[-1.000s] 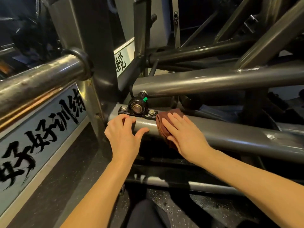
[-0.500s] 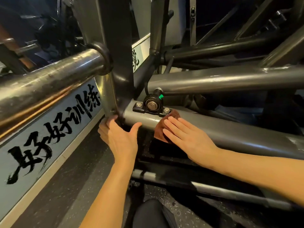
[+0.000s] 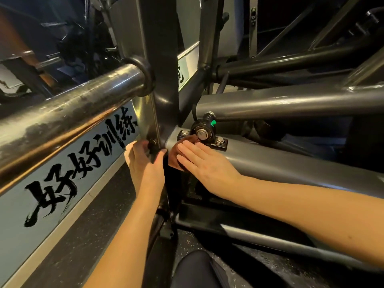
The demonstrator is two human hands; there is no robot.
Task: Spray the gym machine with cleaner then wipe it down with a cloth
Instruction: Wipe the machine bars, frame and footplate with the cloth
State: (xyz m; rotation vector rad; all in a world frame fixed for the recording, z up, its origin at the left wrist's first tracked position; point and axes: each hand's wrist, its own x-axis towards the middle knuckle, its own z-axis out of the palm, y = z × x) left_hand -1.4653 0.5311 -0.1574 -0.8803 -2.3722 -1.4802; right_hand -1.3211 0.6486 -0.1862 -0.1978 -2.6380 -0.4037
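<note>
The gym machine is a frame of grey steel tubes; its lower beam (image 3: pixel 280 163) runs from the centre to the right. A brown cloth (image 3: pixel 176 156) lies on the beam's left end beside a bolted black bearing block (image 3: pixel 202 134). My right hand (image 3: pixel 205 163) presses the cloth flat with straight fingers. My left hand (image 3: pixel 143 165) grips the foot of the dark upright post (image 3: pixel 160 80), fingers curled round its edge. No spray bottle is in view.
A thick shiny bar (image 3: pixel 62 121) crosses the upper left. A pale wall strip with black brush lettering (image 3: pixel 68 179) runs along the left. Another grey tube (image 3: pixel 291 102) passes above the beam. Dark speckled floor (image 3: pixel 99 215) and my dark knee (image 3: pixel 195 271) are below.
My right hand slid the cloth left along the beam up to the bearing block. My left hand moved left off the beam and took hold of the upright's foot. The view came closer.
</note>
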